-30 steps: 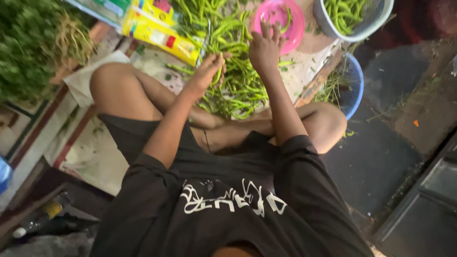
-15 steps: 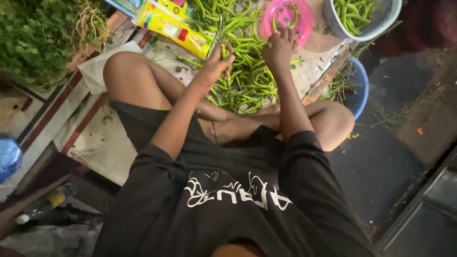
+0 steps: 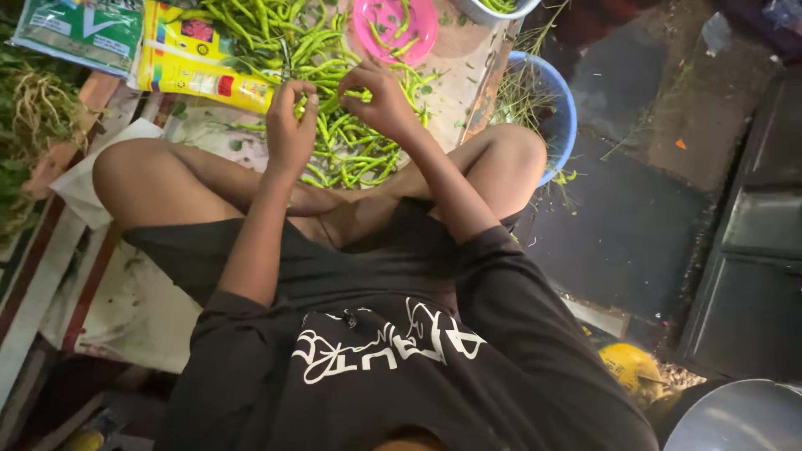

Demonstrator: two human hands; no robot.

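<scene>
Head view: left hand (image 3: pixel 290 125) and right hand (image 3: pixel 380 100) each have their grip pinched together on green chillies (image 3: pixel 334 138) heaped directly beneath. Beyond the right grip sits a pink bowl (image 3: pixel 399 25); left of the left grip lies a yellow packet (image 3: pixel 196 63); a blue tub (image 3: pixel 543 108) stands rightward.

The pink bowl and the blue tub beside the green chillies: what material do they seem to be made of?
Pink bowl: probably plastic, judging by its bright even colour and smooth, slightly glossy surface. Blue tub: likely plastic too, with a thin rolled rim and uniform colour. Neither shows metal shine.
</scene>
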